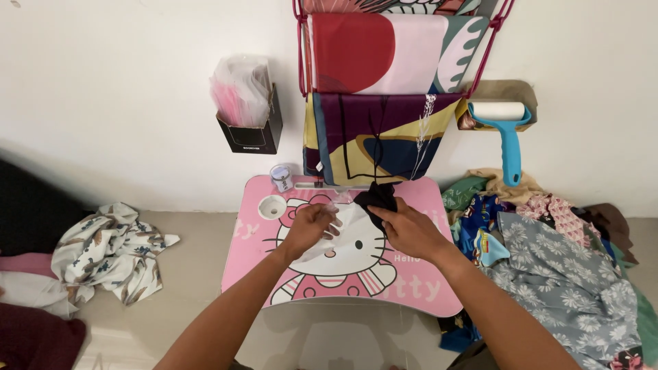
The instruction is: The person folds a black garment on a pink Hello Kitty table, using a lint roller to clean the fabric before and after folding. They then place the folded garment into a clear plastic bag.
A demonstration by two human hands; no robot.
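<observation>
White wall behind, pale floor below; small pink lap table (425, 291) with cartoon cat print at centre, head view only.

Left hand (310, 229) over table middle, fingers pinched on clear plastic bag (346, 229). Right hand (409, 231) just beside it, fingers clenched around black cloth (377, 199), which sits at bag's upper edge, near table's far side.

On table far-left corner: white cup recess (272, 207), small clear jar (281, 178) beside it. Both clear of hands.

Behind table, touching far edge: hanging folded fabrics (380, 137) on pink rack (488, 58). Blocks reach past back edge.

Wall left: black box holder (250, 133) with plastic bags (240, 89). Wall right: blue-handled lint roller (506, 133).

Right of table: heap of patterned clothes (555, 260), tight against table edge and under right forearm. Left: floral cloth (113, 250) on floor, well apart. Open floor between it and table's left edge.
</observation>
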